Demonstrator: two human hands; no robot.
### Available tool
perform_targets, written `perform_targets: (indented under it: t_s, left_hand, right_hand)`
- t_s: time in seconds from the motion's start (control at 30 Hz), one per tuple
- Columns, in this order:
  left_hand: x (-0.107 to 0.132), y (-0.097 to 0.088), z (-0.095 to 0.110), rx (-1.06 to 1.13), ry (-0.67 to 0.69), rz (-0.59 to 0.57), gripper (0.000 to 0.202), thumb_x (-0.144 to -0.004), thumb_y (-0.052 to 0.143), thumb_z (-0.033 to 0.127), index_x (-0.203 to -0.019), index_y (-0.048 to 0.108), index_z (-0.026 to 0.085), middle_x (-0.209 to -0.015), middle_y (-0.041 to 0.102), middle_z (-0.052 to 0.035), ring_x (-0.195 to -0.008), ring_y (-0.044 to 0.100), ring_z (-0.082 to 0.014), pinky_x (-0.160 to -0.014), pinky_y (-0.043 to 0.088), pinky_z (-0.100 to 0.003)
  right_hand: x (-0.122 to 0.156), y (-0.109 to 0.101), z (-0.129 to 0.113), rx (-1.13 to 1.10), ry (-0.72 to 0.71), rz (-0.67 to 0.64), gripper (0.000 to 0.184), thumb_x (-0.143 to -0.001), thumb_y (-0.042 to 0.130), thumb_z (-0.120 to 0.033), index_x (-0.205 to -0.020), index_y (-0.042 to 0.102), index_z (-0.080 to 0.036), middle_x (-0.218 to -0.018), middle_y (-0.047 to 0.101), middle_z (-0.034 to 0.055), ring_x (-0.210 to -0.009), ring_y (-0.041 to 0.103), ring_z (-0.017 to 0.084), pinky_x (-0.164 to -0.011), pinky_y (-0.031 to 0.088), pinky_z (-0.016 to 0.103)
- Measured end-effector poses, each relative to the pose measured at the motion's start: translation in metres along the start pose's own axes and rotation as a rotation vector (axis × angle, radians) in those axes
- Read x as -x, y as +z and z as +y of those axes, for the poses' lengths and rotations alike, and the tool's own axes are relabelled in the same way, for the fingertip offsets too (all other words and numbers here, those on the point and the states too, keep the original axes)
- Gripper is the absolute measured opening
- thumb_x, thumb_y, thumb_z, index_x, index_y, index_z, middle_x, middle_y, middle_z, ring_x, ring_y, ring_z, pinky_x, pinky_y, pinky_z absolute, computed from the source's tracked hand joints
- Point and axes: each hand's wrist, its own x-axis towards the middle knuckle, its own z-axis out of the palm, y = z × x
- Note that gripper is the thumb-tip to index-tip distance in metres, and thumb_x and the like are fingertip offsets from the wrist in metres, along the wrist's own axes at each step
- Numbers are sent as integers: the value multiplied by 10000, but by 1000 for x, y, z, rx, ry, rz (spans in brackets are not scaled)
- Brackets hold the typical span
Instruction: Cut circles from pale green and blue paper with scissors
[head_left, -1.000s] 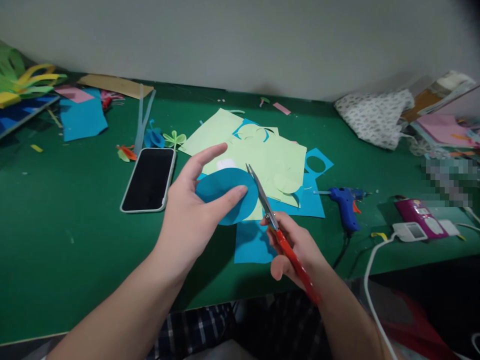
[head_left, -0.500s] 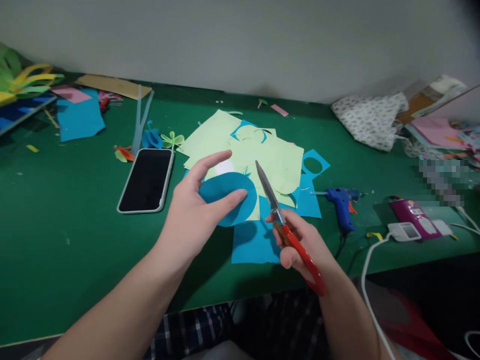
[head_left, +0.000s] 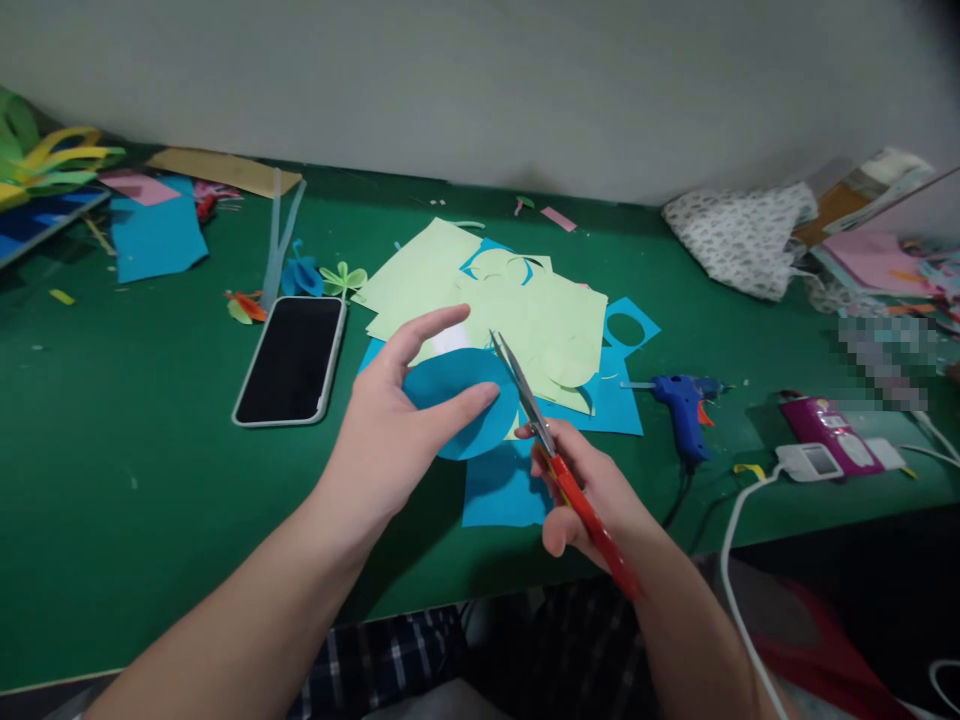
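A round blue paper disc (head_left: 471,437) is pinched in my left hand (head_left: 379,430), the thumb on its face and the index finger stretched out above. My right hand (head_left: 589,485) grips red-handled scissors (head_left: 574,500). Their blades are slightly apart and point up and to the left, right at the disc's right edge; whether they touch it I cannot tell. Beneath both hands lie pale green paper sheets (head_left: 427,265) with curved cuts in them. Blue paper (head_left: 499,495) shows under the pile.
Left of the pile lies a phone (head_left: 292,360), with paper flowers (head_left: 304,275) behind it. A blue glue gun (head_left: 682,405) lies to the right. Further right are a purple packet (head_left: 832,435), a white cable (head_left: 731,540) and a patterned cloth bag (head_left: 739,240). Blue paper (head_left: 159,240) sits back left.
The scissors have moved left to the disc's edge, and their blades have parted a little. My left hand and the disc have shifted slightly right and down.
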Motion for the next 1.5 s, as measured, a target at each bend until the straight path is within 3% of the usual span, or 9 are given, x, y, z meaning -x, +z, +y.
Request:
perform_targets:
  t_s: [0.1, 0.3, 0.47, 0.63, 0.8, 1.0, 1.13, 1.37, 1.5]
  left_hand:
    - [0, 0, -1, -17, 7, -32, 528, -722, 797, 332, -1221, 646, 411, -1365, 594, 26, -1224, 577, -306, -1108, 428, -506]
    - [0, -1, -2, -53, 27, -39, 538, -735, 780, 340, -1250, 631, 388, -1364, 597, 9, -1223, 581, -304, -1086, 457, -480]
    - [1, 1, 0, -74, 33, -20, 529, -739, 775, 342, -1245, 631, 399, -1341, 612, 11, -1209, 589, -300, -1077, 464, -482]
    - [1, -1, 2, -84, 17, -39, 538, -737, 778, 359, -1251, 625, 399, -1317, 625, 5, -1187, 600, -300, -1084, 451, -501]
    - [1, -2, 2, -69, 8, -49, 528, -739, 775, 367, -1246, 632, 392, -1339, 608, 5, -1214, 578, -311, -1106, 426, -500]
    - [2, 2, 5, -15, -6, -28, 517, -739, 769, 315, -1241, 648, 345, -1316, 626, -21, -1256, 542, -335, -1120, 400, -516]
    - [1, 0, 4, -40, 6, -52, 530, -728, 781, 319, -1239, 647, 356, -1352, 604, -8, -1240, 555, -325, -1113, 411, -501]
    - [1, 1, 4, -30, -8, -40, 513, -728, 779, 317, -1223, 655, 367, -1362, 597, 0, -1239, 558, -322, -1087, 442, -483]
    - [1, 1, 5, -20, -20, -35, 523, -724, 780, 322, -1228, 651, 373, -1342, 608, -5, -1248, 548, -329, -1093, 438, -508]
  right_hand:
    - [0, -1, -1, 40, -32, -4, 671, -487, 966, -303, -1063, 623, -338, -853, 471, -38, -664, 380, 107, -513, 298, 192]
    - [1, 0, -4, -44, 21, 8, 546, -602, 880, -498, -1055, 630, -323, -815, 403, -33, -609, 429, 106, -468, 320, 187]
    - [1, 0, -3, -13, -15, 8, 500, -585, 912, -413, -986, 635, -298, -781, 390, -48, -613, 435, 100, -482, 352, 178]
    - [2, -3, -5, 15, 0, 0, 582, -528, 945, -364, -1008, 626, -287, -727, 410, -63, -570, 380, 87, -463, 324, 178]
    - [2, -4, -5, -36, 48, -1, 607, -561, 928, -344, -1085, 622, -312, -827, 445, -39, -566, 416, 83, -456, 323, 190]
    - [0, -2, -5, 11, -1, 5, 702, -436, 976, -297, -1052, 640, -298, -867, 452, -13, -682, 445, 139, -507, 395, 218]
    - [0, -1, -6, -1, 4, 12, 609, -490, 958, -347, -1012, 648, -299, -848, 431, -16, -718, 437, 150, -513, 390, 212]
    - [1, -1, -8, 39, -23, 6, 507, -570, 914, -349, -984, 631, -276, -789, 393, -43, -607, 370, 104, -491, 356, 205]
    - [1, -2, -7, 87, -9, 18, 625, -482, 947, -303, -1015, 622, -275, -801, 420, -43, -626, 353, 112, -508, 342, 217]
